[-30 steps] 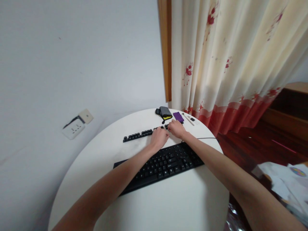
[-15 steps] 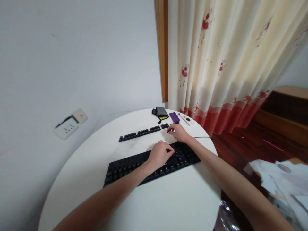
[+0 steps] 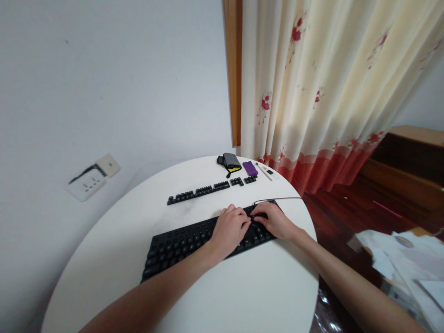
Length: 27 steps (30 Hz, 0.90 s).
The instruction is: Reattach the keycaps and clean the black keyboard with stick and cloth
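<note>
A black keyboard (image 3: 183,245) lies at a slant across the round white table (image 3: 270,282), partly hidden under my hands. My left hand (image 3: 231,230) rests over its middle, thumb and forefinger pinched together; whatever sits between those tips is hidden. Close by on the right, my right hand (image 3: 275,220) pinches a small dark keycap just above the keyboard, its fingertips almost meeting those of my left hand. Beyond the keyboard, loose black keycaps (image 3: 204,190) stand in a long row made of several groups.
A grey and yellow pouch (image 3: 231,161), a purple cloth (image 3: 250,168) and a white brush-like stick (image 3: 265,172) lie at the table's far edge. The keyboard cable (image 3: 280,199) runs off the right side. A wall socket (image 3: 86,184) is at left, a curtain (image 3: 322,92) behind.
My right hand has come back from the right end of the keycap row to the keyboard, beside my left hand. My left hand has stayed about where it was.
</note>
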{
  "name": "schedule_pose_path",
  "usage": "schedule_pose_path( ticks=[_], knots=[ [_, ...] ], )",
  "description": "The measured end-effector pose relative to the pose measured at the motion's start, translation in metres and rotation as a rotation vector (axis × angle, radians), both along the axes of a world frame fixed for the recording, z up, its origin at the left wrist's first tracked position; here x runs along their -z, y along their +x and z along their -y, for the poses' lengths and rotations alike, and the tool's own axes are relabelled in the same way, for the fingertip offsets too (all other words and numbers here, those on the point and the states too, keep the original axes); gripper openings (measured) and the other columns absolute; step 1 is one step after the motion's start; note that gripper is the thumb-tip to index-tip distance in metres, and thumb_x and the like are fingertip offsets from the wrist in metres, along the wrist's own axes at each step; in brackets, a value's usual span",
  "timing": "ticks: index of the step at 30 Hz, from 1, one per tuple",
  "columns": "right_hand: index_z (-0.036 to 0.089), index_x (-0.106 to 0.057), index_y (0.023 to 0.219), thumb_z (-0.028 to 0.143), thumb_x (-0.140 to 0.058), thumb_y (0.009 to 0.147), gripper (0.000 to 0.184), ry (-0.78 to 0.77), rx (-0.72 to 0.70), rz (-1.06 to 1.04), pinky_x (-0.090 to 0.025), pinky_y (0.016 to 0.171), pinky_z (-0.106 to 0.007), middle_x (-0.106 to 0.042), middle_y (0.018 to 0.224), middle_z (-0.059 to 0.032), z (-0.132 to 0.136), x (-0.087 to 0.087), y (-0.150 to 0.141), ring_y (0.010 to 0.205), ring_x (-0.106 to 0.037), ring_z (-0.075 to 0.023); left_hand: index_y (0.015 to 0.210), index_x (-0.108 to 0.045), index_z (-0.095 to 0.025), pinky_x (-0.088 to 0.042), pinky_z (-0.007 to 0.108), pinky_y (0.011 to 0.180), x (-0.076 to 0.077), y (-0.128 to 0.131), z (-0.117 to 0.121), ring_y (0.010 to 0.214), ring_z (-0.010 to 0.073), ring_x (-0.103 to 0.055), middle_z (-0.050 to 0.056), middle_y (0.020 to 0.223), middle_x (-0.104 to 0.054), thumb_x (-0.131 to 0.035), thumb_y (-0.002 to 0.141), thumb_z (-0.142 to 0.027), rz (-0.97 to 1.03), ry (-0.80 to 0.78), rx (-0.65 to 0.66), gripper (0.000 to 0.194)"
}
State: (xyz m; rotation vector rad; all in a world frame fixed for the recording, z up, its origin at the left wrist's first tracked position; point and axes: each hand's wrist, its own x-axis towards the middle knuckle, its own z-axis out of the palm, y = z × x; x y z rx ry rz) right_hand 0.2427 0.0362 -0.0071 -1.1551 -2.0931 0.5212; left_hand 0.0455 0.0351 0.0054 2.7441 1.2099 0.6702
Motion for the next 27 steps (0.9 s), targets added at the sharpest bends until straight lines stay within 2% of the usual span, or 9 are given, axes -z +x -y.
schedule_pose_path(
  ticks=[8, 13, 19, 23, 27],
  knots=[
    [0.02, -0.071, 0.094, 0.011, -0.055, 0.089, 0.019, 0.12, -0.002, 0.113, -0.045, 0.082, -0.034, -0.065, 0.093, -0.0054, 0.009, 0.0, -0.002, 0.091, -0.056, -0.0194, 0.09, -0.072, -0.022, -0.043, 0.038, 0.082, 0.001, 0.0, 0.005, 0.092, 0.0208, -0.052, 0.002, 0.092, -0.066, -0.055, 0.093, -0.025, 0.012, -0.001, 0.01, 0.018],
    [0.023, -0.072, 0.106, 0.028, -0.052, 0.094, 0.023, 0.174, -0.003, 0.224, -0.044, 0.084, -0.037, -0.061, 0.102, -0.0078, 0.022, -0.01, 0.001, 0.097, -0.053, -0.0217, 0.094, -0.072, -0.021, -0.043, 0.037, 0.084, 0.0, 0.0, 0.008, 0.094, 0.0204, -0.051, 0.003, 0.094, -0.064, -0.052, 0.094, -0.023, 0.011, -0.001, 0.03, 0.02],
    [0.025, -0.07, 0.116, 0.039, -0.05, 0.095, 0.032, 0.156, 0.044, 0.292, -0.043, 0.086, -0.04, -0.06, 0.111, -0.0094, 0.029, -0.005, 0.003, 0.102, -0.05, -0.0245, 0.089, -0.072, -0.02, -0.044, 0.037, 0.086, 0.0, -0.001, 0.009, 0.094, 0.0201, -0.052, 0.004, 0.094, -0.062, -0.053, 0.094, -0.024, 0.005, -0.025, 0.075, 0.02],
    [0.026, -0.072, 0.108, 0.036, -0.049, 0.096, 0.028, 0.117, 0.024, 0.234, -0.042, 0.087, -0.039, -0.062, 0.109, -0.0082, 0.024, -0.006, 0.003, 0.101, -0.052, -0.0236, 0.089, -0.071, -0.02, -0.044, 0.039, 0.086, 0.003, 0.0, 0.009, 0.095, 0.0211, -0.052, 0.005, 0.094, -0.063, -0.05, 0.095, -0.024, 0.026, -0.012, 0.05, 0.022],
    [0.022, -0.071, 0.106, 0.03, -0.048, 0.096, 0.026, 0.06, 0.056, 0.169, -0.043, 0.089, -0.036, -0.065, 0.101, -0.0074, -0.001, -0.011, 0.004, 0.096, -0.057, -0.021, 0.095, -0.068, -0.019, -0.044, 0.038, 0.088, 0.003, 0.001, 0.01, 0.095, 0.0208, -0.053, 0.005, 0.097, -0.063, -0.048, 0.094, -0.019, 0.062, -0.009, 0.033, 0.019]
  ],
)
